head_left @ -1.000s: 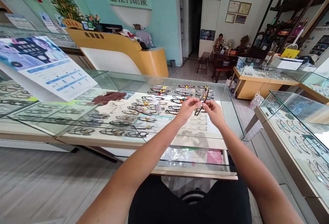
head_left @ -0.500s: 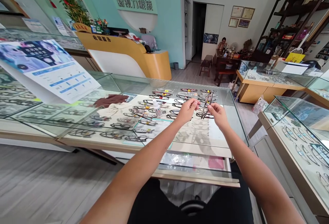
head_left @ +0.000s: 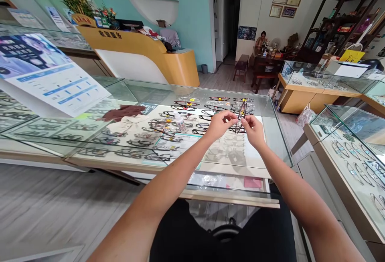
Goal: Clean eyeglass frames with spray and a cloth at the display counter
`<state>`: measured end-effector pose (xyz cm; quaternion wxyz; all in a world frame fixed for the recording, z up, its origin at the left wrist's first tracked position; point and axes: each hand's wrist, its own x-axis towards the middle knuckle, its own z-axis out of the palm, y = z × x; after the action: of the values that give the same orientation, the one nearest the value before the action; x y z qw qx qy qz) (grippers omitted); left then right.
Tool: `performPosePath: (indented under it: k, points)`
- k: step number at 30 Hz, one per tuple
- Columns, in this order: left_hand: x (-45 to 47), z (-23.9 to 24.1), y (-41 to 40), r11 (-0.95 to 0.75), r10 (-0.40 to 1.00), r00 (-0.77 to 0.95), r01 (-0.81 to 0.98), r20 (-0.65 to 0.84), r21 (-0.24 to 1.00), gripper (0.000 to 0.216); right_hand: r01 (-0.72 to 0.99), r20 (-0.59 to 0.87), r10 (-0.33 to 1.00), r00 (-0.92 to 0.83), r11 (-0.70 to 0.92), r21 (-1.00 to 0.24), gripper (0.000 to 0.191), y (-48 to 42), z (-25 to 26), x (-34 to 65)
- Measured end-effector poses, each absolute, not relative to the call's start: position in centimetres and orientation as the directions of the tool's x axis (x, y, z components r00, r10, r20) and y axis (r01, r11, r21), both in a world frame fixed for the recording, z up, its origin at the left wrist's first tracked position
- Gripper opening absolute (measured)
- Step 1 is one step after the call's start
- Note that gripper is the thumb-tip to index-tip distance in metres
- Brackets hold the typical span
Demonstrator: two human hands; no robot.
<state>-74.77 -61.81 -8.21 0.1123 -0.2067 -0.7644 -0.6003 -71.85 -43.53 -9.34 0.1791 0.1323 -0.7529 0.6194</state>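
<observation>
Over a glass display counter (head_left: pixel 279 141) I hold a pair of dark-framed glasses (head_left: pixel 241 113) upright between both hands. My left hand (head_left: pixel 218 124) pinches the glasses from the left side. My right hand (head_left: pixel 254 130) pinches them from the right, fingers curled. Beneath the glass lie several rows of eyeglass frames (head_left: pixel 168 131). A small white bottle (head_left: pixel 180 121) stands on the counter just left of my left hand.
A brown cloth (head_left: pixel 123 111) and a pale cloth (head_left: pixel 128 124) lie on the counter to the left, beside a tilted poster board (head_left: pixel 51 77). Another glass case (head_left: pixel 345 141) stands to the right. A yellow reception desk (head_left: pixel 141 53) is behind; a person (head_left: pixel 261 39) sits at a far table.
My hands came back together on the glasses after parting slightly half a second ago. The view shifted a little.
</observation>
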Motion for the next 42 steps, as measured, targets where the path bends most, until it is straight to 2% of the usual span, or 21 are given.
performPosePath:
  k: [10,20,31,42]
  points:
    - [-75.4,-8.7,-61.9,0.109,0.234,-0.871,0.464,0.431,0.879,0.049,-0.454,0.472,0.005,-0.882,0.264,-0.851,0.05,-43.4,-9.1,-71.3]
    - [-74.7,-9.2,-62.1,0.041,0.265,-0.908,0.346,0.323,0.937,0.05,-0.452,0.461,-0.015,-0.887,0.229,-0.862,0.047,-43.8,-8.9,-69.8]
    - [-73.3,-8.6,-62.1,0.033,0.276,-0.905,0.346,0.324,0.938,0.056,-0.469,0.482,0.003,-0.876,0.222,-0.855,0.043,-44.0,-8.6,-68.6]
    - [-72.8,-8.6,-62.0,-0.03,0.301,-0.902,0.314,0.308,0.949,0.047,-0.452,0.467,0.024,-0.884,0.214,-0.866,0.049,-43.8,-8.6,-68.4]
